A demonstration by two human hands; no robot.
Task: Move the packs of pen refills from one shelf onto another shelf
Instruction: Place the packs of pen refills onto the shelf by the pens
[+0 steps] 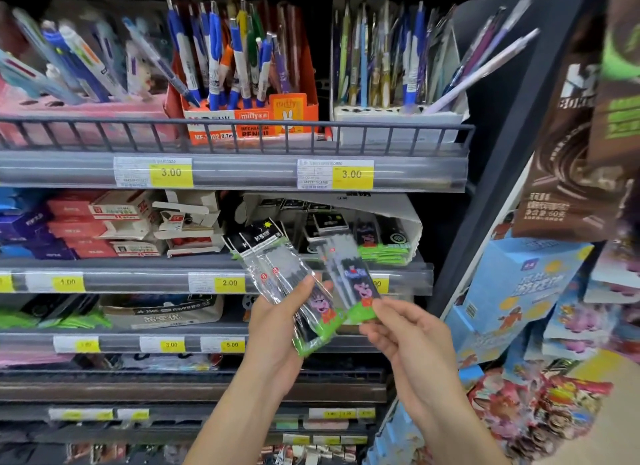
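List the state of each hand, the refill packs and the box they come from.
Left hand: gripping a bunch of refill packs.
Right hand: pinching a single refill pack by its lower end.
Cardboard box on the shelf: open, more packs inside.

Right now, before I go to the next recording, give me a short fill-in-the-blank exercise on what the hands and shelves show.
1. The left hand grips a bundle of refill packs, while the right hand pinches ____ pack.
2. The single pack is pinched at its ____ end.
3. The yellow price tag just left of the bundle reads ____.
4. The mechanical pencil box on the top shelf is ____ in colour.

Missing words: one; green; 2.00; orange
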